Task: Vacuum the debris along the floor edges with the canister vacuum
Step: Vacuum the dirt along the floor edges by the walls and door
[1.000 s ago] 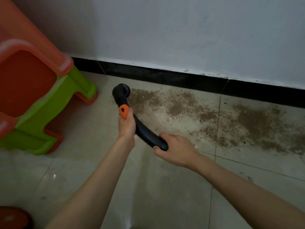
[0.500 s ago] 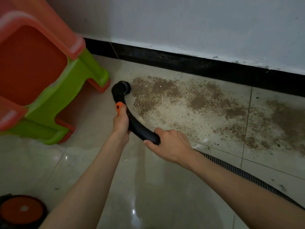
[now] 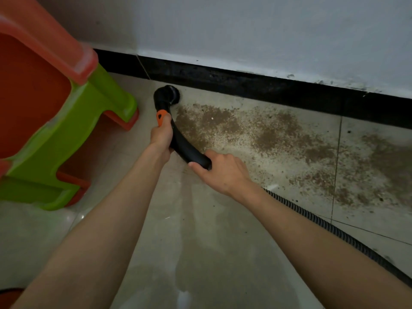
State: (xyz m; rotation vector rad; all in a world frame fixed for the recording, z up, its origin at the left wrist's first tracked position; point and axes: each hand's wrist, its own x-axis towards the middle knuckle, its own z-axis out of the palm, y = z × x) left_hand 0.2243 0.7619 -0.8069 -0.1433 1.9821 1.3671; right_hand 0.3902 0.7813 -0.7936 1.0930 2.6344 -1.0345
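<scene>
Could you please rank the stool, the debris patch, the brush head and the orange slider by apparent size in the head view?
1-2. Stool and debris patch: unsure; stool is nearer and cropped.
3. Brush head.
4. Orange slider.

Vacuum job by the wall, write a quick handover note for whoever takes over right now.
Left hand grips the black curved wand just below its orange slider. Right hand grips the wand's rear end, where the ribbed hose trails off to the right.
The round brush nozzle sits on the floor by the black baseboard, beside the green and orange stool.
Left: the brown debris spread right of the nozzle along the wall looks largely unvacuumed.
</scene>
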